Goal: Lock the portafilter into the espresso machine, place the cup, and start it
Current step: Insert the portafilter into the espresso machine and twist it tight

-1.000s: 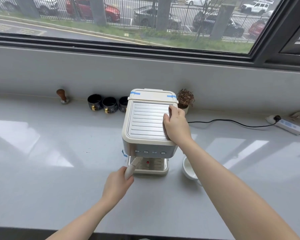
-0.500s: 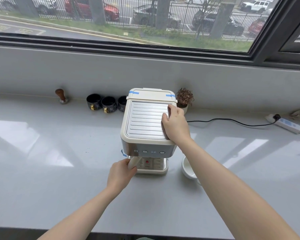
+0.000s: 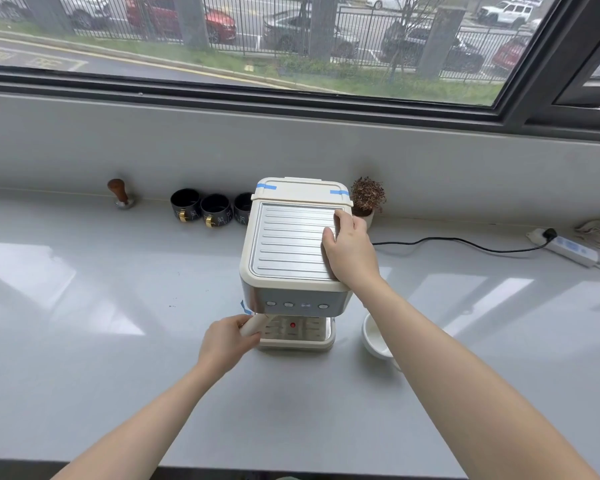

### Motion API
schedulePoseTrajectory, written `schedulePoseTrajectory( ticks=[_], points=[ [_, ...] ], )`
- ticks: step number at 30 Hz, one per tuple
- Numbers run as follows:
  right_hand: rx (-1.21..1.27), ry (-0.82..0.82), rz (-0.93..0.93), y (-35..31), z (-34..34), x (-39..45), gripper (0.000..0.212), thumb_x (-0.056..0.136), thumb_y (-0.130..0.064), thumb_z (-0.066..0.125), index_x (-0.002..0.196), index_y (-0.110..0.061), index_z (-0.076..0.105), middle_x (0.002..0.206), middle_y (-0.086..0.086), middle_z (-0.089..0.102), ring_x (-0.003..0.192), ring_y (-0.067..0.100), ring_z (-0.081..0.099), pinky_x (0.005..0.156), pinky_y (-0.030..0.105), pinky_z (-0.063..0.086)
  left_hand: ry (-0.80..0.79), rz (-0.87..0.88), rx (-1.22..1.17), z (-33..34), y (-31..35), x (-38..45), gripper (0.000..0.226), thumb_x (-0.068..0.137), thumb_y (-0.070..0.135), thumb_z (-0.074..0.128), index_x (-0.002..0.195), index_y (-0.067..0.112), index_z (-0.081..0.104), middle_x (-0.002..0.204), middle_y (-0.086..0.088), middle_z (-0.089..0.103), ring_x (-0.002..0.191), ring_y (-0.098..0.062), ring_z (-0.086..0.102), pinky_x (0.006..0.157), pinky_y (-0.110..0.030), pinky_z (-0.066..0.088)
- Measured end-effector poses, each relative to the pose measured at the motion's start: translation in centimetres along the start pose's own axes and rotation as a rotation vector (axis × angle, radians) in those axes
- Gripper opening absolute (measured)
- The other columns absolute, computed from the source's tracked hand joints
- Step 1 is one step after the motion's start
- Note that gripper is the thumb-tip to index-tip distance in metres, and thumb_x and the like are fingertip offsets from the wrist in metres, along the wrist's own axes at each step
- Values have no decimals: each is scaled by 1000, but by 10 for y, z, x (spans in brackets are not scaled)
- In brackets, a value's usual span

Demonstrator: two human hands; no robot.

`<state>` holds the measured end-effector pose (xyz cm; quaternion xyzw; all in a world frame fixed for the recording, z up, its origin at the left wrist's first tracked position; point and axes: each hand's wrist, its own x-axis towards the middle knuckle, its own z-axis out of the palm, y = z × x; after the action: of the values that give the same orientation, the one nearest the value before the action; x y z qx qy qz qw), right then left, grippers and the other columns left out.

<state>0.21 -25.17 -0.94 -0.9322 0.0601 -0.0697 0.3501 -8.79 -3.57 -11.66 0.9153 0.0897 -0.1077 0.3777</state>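
Observation:
A cream espresso machine (image 3: 284,247) with a ribbed metal top stands in the middle of the grey counter. My left hand (image 3: 227,342) grips the cream handle of the portafilter (image 3: 253,325), which runs up under the machine's front left; its head is hidden beneath the machine. My right hand (image 3: 349,252) lies flat on the right side of the machine's top, fingers apart. A white cup (image 3: 374,336) sits on the counter just right of the drip tray, partly behind my right forearm. A row of round buttons (image 3: 297,305) lines the front panel.
Three black mugs (image 3: 215,209) and a wooden-handled tamper (image 3: 120,194) stand along the back wall to the left. A small potted plant (image 3: 368,197) sits behind the machine's right corner. A black cord (image 3: 465,242) runs to a power strip (image 3: 568,249) at the far right.
My left hand has swung the portafilter handle leftward and up closer under the machine's front left corner. My right hand stays pressed on the top.

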Motion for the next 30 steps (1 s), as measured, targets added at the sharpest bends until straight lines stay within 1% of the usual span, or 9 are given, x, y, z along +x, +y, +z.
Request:
schedulePoseTrajectory(
  ticks=[5, 10, 14, 17, 19, 21, 26, 30],
  points=[
    [5, 0, 1, 0, 0, 0, 46, 95, -33, 39, 140, -21, 38, 139, 11, 41, 119, 31, 50, 92, 39, 42, -57, 19, 50, -15, -5, 8, 15, 76, 24, 66, 87, 31, 72, 69, 0, 71, 50, -15, 51, 47, -27, 41],
    [-4, -2, 4, 1, 0, 1, 47, 96, -33, 39, 141, -21, 37, 139, 11, 41, 119, 31, 50, 91, 38, 42, -59, 38, 63, -10, -4, 1, 14, 76, 23, 67, 82, 36, 69, 72, 2, 73, 59, -17, 56, 53, -28, 44],
    [-4, 0, 5, 1, 0, 1, 47, 96, -33, 39, 141, -21, 38, 139, 11, 41, 119, 31, 50, 90, 38, 42, -39, 28, 53, -3, -5, -3, 11, 75, 25, 66, 83, 30, 72, 71, -2, 73, 59, -21, 57, 54, -33, 48],
    [-2, -1, 4, 0, 0, 0, 47, 96, -34, 39, 141, -21, 37, 140, 11, 40, 119, 31, 50, 91, 38, 42, -21, 16, 43, -2, -4, -3, 12, 76, 25, 66, 83, 31, 71, 70, -2, 72, 55, -18, 54, 51, -29, 42],
    [-6, 0, 2, 1, 0, 0, 47, 96, -34, 39, 141, -21, 37, 140, 10, 40, 119, 31, 50, 90, 38, 42, 0, 8, 54, -3, -3, -2, 12, 75, 25, 64, 84, 29, 72, 68, -2, 71, 55, -18, 53, 51, -29, 41],
    [-12, -2, 3, 0, 0, 0, 48, 96, -34, 38, 142, -21, 36, 141, 10, 40, 120, 31, 50, 91, 38, 41, 13, -4, 69, -4, -1, -1, 12, 75, 25, 63, 83, 27, 72, 67, -2, 70, 56, -19, 53, 51, -29, 41],
    [-22, -3, 6, 0, 0, 0, 48, 96, -34, 38, 142, -21, 36, 140, 11, 40, 119, 32, 50, 90, 38, 41, 39, -14, 72, -3, 2, -5, 15, 74, 25, 61, 82, 30, 71, 67, -1, 70, 57, -20, 55, 51, -28, 41],
    [-26, -4, 5, 0, -1, 0, 48, 97, -34, 38, 142, -21, 35, 140, 11, 40, 119, 32, 50, 90, 38, 41, 65, -23, 50, 3, 2, -11, 14, 75, 24, 60, 83, 24, 72, 68, -6, 71, 57, -22, 53, 51, -30, 41]
  ],
)
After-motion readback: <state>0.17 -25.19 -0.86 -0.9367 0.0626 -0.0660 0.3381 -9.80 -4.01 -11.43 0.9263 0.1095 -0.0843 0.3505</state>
